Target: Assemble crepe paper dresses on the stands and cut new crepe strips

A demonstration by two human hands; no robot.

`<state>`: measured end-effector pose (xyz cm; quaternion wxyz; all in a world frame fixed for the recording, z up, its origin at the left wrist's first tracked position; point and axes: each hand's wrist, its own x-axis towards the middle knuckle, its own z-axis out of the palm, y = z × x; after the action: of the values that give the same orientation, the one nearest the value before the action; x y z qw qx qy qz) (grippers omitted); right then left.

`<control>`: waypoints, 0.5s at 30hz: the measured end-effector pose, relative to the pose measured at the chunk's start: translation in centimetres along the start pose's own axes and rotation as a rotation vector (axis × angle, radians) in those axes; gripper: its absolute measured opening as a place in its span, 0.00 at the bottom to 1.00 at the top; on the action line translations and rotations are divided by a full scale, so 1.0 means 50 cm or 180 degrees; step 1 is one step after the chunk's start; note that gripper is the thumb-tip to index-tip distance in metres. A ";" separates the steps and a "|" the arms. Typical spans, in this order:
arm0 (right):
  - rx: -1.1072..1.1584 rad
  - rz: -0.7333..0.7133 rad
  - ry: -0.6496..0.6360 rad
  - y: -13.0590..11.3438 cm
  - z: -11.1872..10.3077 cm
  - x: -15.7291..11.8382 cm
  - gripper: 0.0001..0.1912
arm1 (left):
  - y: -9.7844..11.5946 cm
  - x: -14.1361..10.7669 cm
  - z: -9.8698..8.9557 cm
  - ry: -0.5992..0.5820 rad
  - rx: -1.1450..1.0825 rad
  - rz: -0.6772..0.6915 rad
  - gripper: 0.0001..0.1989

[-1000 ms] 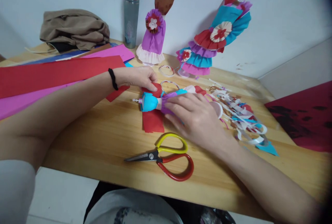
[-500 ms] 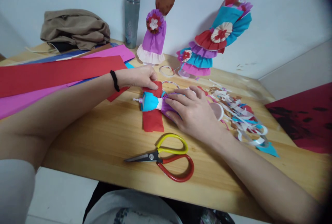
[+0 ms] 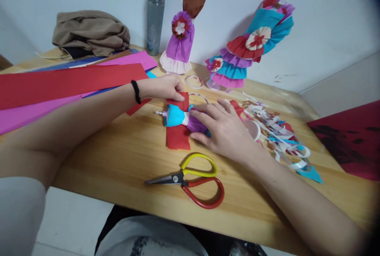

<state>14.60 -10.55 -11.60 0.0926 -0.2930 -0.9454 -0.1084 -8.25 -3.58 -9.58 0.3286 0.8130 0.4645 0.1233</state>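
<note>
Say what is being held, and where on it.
Left hand holds a flat red paper strip by its far end; right hand covers purple paper skirt, grip unclear.

Paper scraps (image 3: 285,137) and scissors (image 3: 190,179) on the wooden table (image 3: 118,161) show a craft workspace.

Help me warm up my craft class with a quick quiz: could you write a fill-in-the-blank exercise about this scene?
1. The scissors have one red handle and one ____ handle.
2. The left hand pinches the end of a ____ strip.
3. The hand resting on the lying dressed figure is the ____ one.

Missing words: yellow; red; right.
</note>
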 end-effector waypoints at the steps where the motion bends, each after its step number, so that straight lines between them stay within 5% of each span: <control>1: 0.0015 0.0007 -0.0002 0.001 0.003 0.000 0.25 | 0.001 -0.001 0.000 -0.0016 -0.0012 0.0008 0.16; 15: -0.0039 -0.0190 0.0137 0.011 0.021 0.002 0.18 | -0.007 0.003 0.001 -0.0057 -0.0071 0.0167 0.17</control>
<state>14.71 -9.81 -12.49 0.1079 -0.2628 -0.9509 -0.1232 -8.38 -3.37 -9.87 0.3385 0.8223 0.4386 0.1298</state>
